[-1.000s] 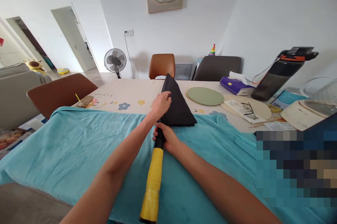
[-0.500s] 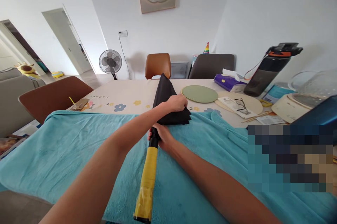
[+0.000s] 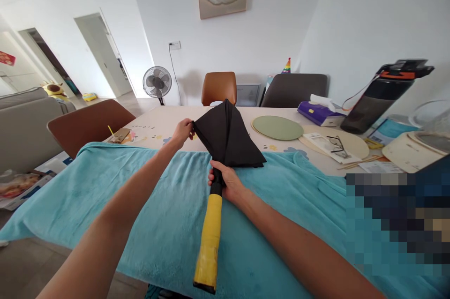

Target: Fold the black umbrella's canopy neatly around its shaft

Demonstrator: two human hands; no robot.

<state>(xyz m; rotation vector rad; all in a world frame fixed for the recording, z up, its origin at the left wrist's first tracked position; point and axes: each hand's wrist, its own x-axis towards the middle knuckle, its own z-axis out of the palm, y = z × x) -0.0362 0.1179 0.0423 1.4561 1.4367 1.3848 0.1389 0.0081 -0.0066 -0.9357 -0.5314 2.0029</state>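
A black folded umbrella [image 3: 228, 137] with a yellow handle [image 3: 209, 240] lies lengthwise on a teal blanket [image 3: 116, 205] over the table. My right hand [image 3: 227, 182] is closed round the black shaft just above the yellow handle. My left hand [image 3: 183, 131] pinches the left edge of the black canopy fabric and holds it pulled out to the left, so the cloth is spread into a wider fan.
Beyond the blanket the table holds a green round mat [image 3: 277, 127], glasses on paper [image 3: 333, 143], a purple tissue box [image 3: 318, 112], a dark bottle [image 3: 381, 97] and a small card [image 3: 117, 136]. Chairs [image 3: 89, 123] stand around; a fan [image 3: 157, 82] is behind.
My left hand went from the right side of the canopy to its left edge and drew the fabric outward to the left. My right hand kept its grip on the shaft.
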